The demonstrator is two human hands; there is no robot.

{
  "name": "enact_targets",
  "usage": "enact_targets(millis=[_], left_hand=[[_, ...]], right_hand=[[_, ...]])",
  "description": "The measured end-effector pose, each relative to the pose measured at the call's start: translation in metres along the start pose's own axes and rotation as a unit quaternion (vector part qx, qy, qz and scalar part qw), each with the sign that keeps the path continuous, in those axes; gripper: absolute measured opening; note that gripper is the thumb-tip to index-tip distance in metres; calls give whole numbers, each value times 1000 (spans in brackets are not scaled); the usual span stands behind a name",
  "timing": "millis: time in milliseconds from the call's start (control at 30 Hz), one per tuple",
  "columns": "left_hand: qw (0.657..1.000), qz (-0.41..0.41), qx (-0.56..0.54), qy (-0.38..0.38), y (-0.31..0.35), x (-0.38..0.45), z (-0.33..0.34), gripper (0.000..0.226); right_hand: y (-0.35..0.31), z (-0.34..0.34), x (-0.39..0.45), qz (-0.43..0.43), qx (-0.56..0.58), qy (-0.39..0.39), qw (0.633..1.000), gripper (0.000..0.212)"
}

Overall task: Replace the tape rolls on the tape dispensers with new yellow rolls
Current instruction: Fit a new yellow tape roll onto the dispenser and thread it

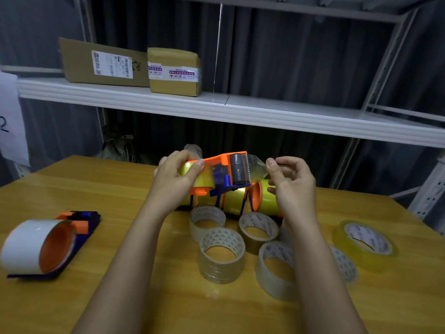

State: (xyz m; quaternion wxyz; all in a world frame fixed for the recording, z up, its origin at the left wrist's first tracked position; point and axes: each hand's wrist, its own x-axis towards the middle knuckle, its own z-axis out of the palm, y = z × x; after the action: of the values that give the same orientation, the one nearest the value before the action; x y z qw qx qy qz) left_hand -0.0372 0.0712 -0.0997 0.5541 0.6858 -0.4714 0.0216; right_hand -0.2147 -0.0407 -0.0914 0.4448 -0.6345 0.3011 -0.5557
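The left hand (179,175) gripped the yellow-rolled dispenser (216,174) while the right hand (292,182) pinched its tape end (256,165), which needed keeping taut and flat across the roller.

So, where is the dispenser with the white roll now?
In the head view, the dispenser with the white roll lies at the table's left side, apart from both hands.

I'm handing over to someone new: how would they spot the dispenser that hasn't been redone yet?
Start at the wooden table and go to its left edge, away from both hands. There a dark blue and orange dispenser lies on its side. Unlike the yellow-loaded dispensers mid-table, it carries a white roll.
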Motion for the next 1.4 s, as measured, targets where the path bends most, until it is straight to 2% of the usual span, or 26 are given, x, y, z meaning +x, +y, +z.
enact_targets(millis=[200, 300, 400, 633, 733, 867, 1133, 1400], left_hand=[[1000, -1, -3, -18, 0, -2, 0, 27], [997, 2, -70, -26, 3, -2, -1, 22], [996, 16, -85, -10, 5, -1, -6, 25], [994, 3, -104, -19, 4, -2, -1, 23], [995, 7, -102, -19, 5, -1, 0, 20], [994, 17, -103, -18, 6, -2, 1, 22], [994, 18, -104, -16, 5, -3, 4, 17], [993, 15, -115, -12, 5, -3, 6, 16]], right_hand=[[-1, -2, 0, 12, 30, -20, 999, 16], [0, -4, 1, 18, 44, -1, 999, 4], [-3, -8, 3, -4, 32, 6, 999, 9], [-19, -2, -7, 8, 56, -91, 994, 15], [-25, -1, -10, 16, 69, -102, 992, 21], [-27, 0, -12, 28, 62, -118, 991, 14], [-30, 1, -13, 39, 77, -107, 990, 20], [-32, -1, -15, 17, 97, -97, 990, 9]])
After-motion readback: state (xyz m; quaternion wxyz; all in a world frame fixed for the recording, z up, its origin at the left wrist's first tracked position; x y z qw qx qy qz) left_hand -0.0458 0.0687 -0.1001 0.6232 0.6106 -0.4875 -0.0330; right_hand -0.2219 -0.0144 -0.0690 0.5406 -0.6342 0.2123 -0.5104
